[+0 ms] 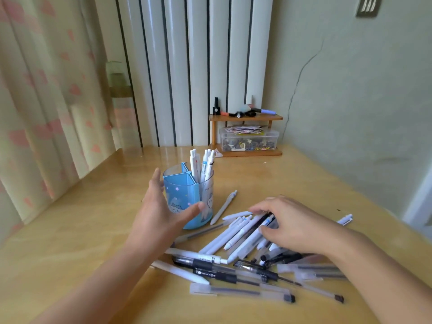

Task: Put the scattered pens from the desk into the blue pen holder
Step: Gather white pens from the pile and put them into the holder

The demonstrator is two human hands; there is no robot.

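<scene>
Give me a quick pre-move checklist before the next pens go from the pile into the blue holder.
1. Blue pen holder upright on the desk: ok.
2. Left hand steadying the holder: cannot tell; open beside it, contact unclear.
3. Right hand secure on pens: cannot tell; fingers curl over the pile, blurred.
4. Room in the holder: ok; white pens fill one compartment only.
5. Desk cleared: not ok; many pens remain.

Hands [161,213] beside blue pen holder [187,195], scattered pens [233,253]
</scene>
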